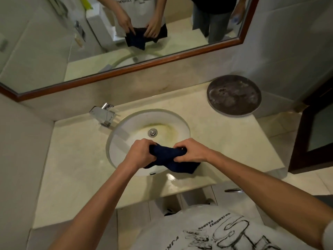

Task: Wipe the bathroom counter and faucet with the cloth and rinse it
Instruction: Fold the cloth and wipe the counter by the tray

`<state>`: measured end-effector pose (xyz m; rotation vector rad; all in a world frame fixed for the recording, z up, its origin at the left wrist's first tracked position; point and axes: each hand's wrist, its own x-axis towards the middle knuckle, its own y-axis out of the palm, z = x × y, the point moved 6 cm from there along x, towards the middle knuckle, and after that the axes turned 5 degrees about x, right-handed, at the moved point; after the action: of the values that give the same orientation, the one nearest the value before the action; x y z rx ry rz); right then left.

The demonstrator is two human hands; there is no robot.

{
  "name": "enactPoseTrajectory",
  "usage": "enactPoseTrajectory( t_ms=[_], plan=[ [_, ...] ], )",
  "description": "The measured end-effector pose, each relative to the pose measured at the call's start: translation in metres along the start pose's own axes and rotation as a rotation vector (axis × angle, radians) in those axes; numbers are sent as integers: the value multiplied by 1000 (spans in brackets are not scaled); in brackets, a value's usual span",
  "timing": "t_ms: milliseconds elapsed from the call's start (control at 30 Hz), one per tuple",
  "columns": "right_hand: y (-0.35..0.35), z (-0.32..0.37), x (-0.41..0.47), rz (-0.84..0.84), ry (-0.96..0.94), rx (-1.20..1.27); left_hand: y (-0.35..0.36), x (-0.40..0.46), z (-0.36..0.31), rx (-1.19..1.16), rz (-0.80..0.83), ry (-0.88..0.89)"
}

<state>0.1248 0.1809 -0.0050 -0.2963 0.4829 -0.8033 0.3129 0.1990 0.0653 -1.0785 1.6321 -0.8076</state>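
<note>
**Cloth bunched over the basin: drips and splashes are the risk**

Nearest to the camera, both hands are closing on the dark cloth [170, 157]. The grip of the left hand [142, 153] is fully closed around the cloth's left end, and the grip of the right hand [189, 150] is fully closed around its right end. The cloth is hanging between them, above the near edge of the sink [180, 121], and its loose lower corner is reaching over the near rim toward the desk [72, 150].

I think this is a wringing or folding step. If the cloth is wet, water from that corner could be falling on the desk instead of into the bowl, where a shiny wet patch [173, 178] is already lying near the front edge; it could be running down to the floor.

Farther back, the faucet [103, 113] is standing at the far left of the sink, apart from the hands. No running water is showing. Opening it too hard for rinsing could be splashing the desk and the mirror [126, 73].

A round dark tray [234, 95] is sitting at the far right, out of the way.
</note>
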Motion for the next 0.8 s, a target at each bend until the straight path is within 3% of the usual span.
enactPoseTrajectory(
  t_ms=[133,267,400,500,567,667,733,800],
  plan=[
    [-36,-22,-22,83,127,32,20,11,-19,-108,16,-4],
    [-73,-48,-48,212,260,-5,54,6,-55,-692,208,-81],
    [-115,-69,-56,263,337,-135,103,8,-91,-1056,275,-201],
    [-144,-87,-42,241,424,-328,151,16,-116,-1298,357,-391],
    [-157,-88,-27,40,381,-530,179,22,-119,-1175,335,-475],
    [-161,-86,-29,-389,379,-653,187,32,-106,-445,296,-395],
    [-139,-96,-44,-500,500,-531,174,30,-97,-187,200,-359],
    [-104,-114,-58,-499,649,-400,157,24,-82,-166,103,-378]
  ],
)
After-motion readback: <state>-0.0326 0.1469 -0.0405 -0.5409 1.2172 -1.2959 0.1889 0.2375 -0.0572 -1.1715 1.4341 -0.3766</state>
